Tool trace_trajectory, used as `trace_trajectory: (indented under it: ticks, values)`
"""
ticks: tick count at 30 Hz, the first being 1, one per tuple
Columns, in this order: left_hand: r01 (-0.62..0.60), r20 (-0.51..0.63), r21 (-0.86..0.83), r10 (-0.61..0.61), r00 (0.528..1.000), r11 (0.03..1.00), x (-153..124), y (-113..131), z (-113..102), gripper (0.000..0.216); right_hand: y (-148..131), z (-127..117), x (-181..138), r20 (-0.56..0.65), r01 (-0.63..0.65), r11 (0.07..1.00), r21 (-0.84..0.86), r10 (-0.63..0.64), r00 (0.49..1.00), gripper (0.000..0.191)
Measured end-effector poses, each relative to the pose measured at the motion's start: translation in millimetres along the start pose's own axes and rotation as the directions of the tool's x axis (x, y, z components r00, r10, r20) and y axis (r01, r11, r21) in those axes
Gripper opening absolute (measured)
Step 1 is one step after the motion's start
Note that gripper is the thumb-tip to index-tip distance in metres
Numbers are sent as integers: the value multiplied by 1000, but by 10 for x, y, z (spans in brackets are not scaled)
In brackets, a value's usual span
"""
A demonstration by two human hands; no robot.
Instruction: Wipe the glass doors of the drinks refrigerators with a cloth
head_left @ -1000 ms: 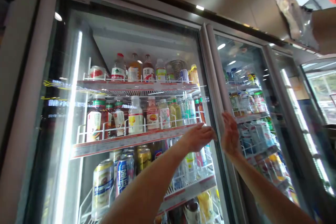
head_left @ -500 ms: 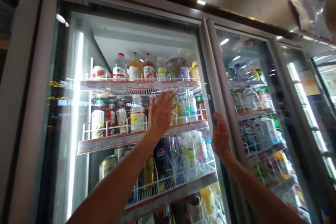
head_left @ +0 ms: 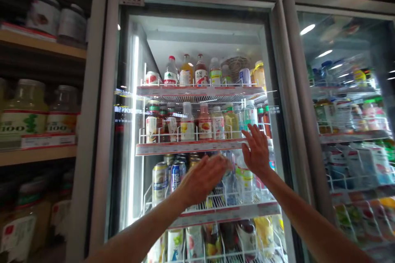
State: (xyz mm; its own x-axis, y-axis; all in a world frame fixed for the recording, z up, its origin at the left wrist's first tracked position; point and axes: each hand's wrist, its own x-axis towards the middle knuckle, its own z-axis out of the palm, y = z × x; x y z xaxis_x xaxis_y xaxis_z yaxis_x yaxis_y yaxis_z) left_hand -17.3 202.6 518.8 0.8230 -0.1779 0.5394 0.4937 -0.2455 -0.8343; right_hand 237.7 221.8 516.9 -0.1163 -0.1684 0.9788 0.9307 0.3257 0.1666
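In front of the glass door (head_left: 203, 43) of a lit drinks fridge, both my arms reach forward. My left hand (head_left: 206, 174) lies flat with its fingers stretched out to the right, before the shelf of cans and bottles; a pale blur shows by its fingertips, too smeared to name. Close by on the right, my right hand (head_left: 256, 150) is raised with fingers spread, over the right end of the second shelf edge (head_left: 191, 147). Whether either palm touches the glass, I cannot tell. Behind the glass stand juice bottles (head_left: 205, 121) and a blue can (head_left: 178, 174).
A grey vertical door frame (head_left: 298, 102) separates this door from a second glass-fronted fridge section (head_left: 348, 102) full of drinks. On the left, dark wooden shelves (head_left: 40, 154) carry large jars and bottles (head_left: 24, 107). Light reflections cross the glass.
The view has turned left, bringing the side shelves into sight. My left hand has moved lower on the glass. My right hand has gone from the door's edge to in front of the shelves, fingers spread.
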Motion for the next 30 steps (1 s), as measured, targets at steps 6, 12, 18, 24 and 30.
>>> trace_trajectory:
  ticks: [6, 12, 18, 24, 30]
  values:
    - [464, -99, 107, -455, 885, 879, -353, -290, -200, 47, 12, -3, -1, -22, 6, 1000, -2, -6, 1000, 43]
    - [98, -11, -7, -98, 995, 995, -655, -152, -272, 48, 5, -1, -6, -33, 13, 1000, -1, -13, 999, 43]
    - [648, -161, 107, -631, 759, 754, -778, -323, -377, 55, -23, -1, 1, -30, -13, 1000, 5, 13, 999, 44]
    - [317, -33, 31, -316, 948, 948, -802, -177, -312, 55, -27, -7, -2, -18, -18, 1000, 21, 19, 1000, 45]
    - [555, -118, 69, -545, 830, 829, -565, -168, -236, 51, -8, 18, -10, -33, 15, 1000, 19, -15, 999, 44]
